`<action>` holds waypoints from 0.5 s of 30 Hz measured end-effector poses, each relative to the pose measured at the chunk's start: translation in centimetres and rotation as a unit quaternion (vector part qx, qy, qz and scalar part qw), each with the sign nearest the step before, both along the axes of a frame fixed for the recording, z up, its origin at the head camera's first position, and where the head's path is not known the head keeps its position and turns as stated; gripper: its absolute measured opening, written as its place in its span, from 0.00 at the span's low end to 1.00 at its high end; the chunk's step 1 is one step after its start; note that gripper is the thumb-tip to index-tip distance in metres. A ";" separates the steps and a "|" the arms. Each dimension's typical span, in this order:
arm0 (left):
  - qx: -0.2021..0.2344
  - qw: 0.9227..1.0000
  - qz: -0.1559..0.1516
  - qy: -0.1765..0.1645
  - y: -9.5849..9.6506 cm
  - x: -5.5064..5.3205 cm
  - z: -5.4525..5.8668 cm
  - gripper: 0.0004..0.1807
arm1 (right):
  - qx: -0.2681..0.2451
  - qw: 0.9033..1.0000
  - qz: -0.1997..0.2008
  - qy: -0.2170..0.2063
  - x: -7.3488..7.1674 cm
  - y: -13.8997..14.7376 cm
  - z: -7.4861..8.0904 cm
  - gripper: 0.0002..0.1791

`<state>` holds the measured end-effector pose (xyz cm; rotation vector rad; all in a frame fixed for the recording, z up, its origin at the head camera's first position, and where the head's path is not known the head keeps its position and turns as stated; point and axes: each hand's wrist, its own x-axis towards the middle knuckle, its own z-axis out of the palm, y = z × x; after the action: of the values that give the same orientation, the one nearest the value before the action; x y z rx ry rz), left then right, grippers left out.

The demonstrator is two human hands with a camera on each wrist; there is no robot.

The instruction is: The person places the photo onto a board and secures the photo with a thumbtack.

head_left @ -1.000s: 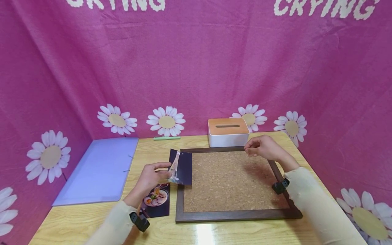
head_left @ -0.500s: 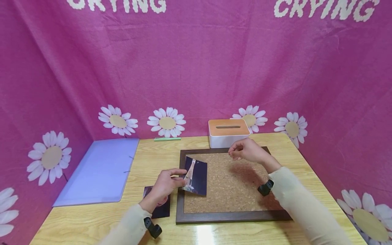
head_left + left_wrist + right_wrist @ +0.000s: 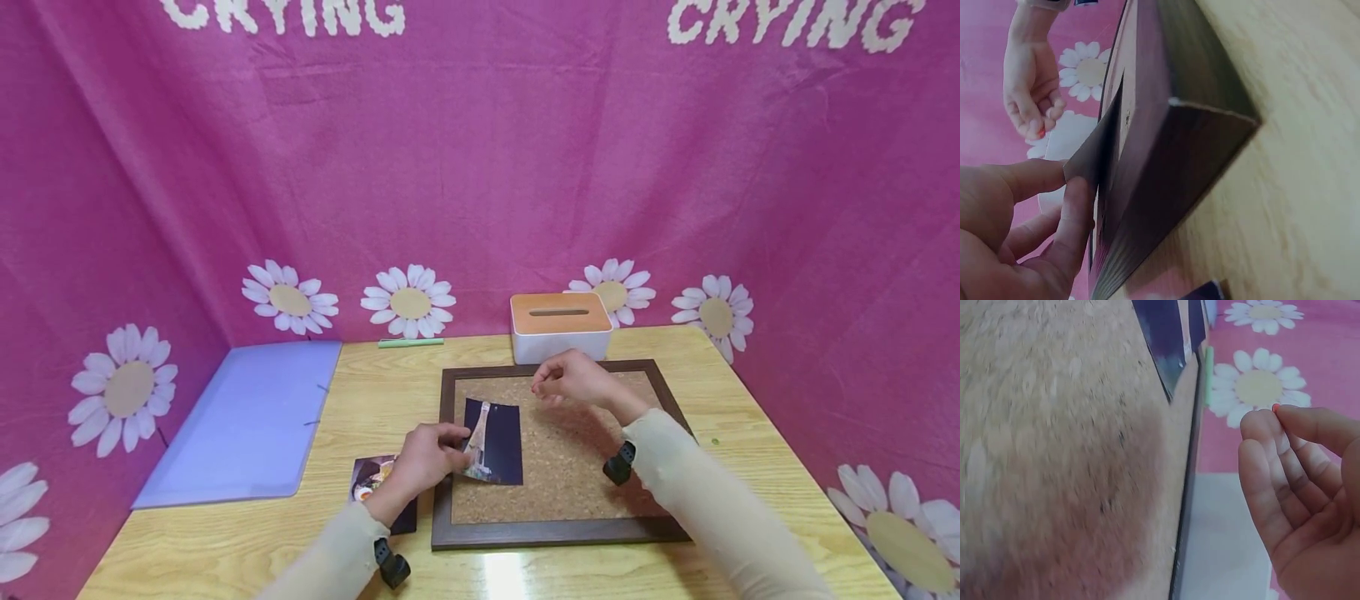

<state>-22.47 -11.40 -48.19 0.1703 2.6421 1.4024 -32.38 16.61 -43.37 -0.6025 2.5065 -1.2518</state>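
My left hand [image 3: 426, 460] pinches the left edge of a dark photo of a lit tower [image 3: 504, 446]. The photo lies over the left part of a cork board [image 3: 577, 496] with a dark wooden frame. In the left wrist view, that photo [image 3: 1094, 153] bends up from the board at the pinched edge. Above the board's upper middle is my right hand [image 3: 576, 379]. Its thumb and index fingertip pinch a small red pushpin [image 3: 1276, 408]; only a red bit shows. A second photo, of a ramen bowl [image 3: 405, 521], lies left of the board, partly hidden by my left wrist.
Behind the board stands a white tissue box [image 3: 561, 342] with a wooden lid. A light blue folder [image 3: 240, 417] lies at the table's left. Near the pink curtain is a green pen [image 3: 411, 342]. A tiny green spot [image 3: 715, 441] shows right of the board.
My left hand has carried the tower photo rightward and down, from the frame's left edge onto the cork. My right hand has moved left towards the photo, still pinching.
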 end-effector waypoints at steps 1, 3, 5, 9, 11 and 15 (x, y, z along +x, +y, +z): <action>-0.003 1.000 0.000 -0.002 0.1 0.0 0.0 0.21 | -0.004 1.000 0.001 -0.009 -0.1 -0.3 -0.2 0.05; -0.006 1.000 -0.004 -0.004 0.2 0.1 0.0 0.21 | -0.007 1.000 0.000 -0.024 -0.2 -0.9 -0.7 0.05; -0.007 1.000 -0.007 -0.004 0.4 0.2 0.1 0.21 | -0.007 0.999 0.002 -0.036 -0.4 -1.6 -1.2 0.05; -0.012 1.000 -0.013 0.007 0.5 0.4 0.1 0.20 | -0.005 0.999 0.000 -0.053 -0.8 -2.7 -2.1 0.05; -0.018 1.000 -0.013 0.012 0.6 0.4 0.1 0.20 | -0.003 0.998 0.004 -0.055 -0.9 -3.2 -2.5 0.05; -0.027 0.999 -0.017 0.019 0.6 0.4 0.2 0.20 | 0.005 0.998 0.010 -0.063 -1.2 -4.0 -3.2 0.06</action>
<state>-22.07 -10.80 -48.03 0.2352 2.6905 1.3298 -33.62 12.59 -46.55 -0.5285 2.3969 -1.2285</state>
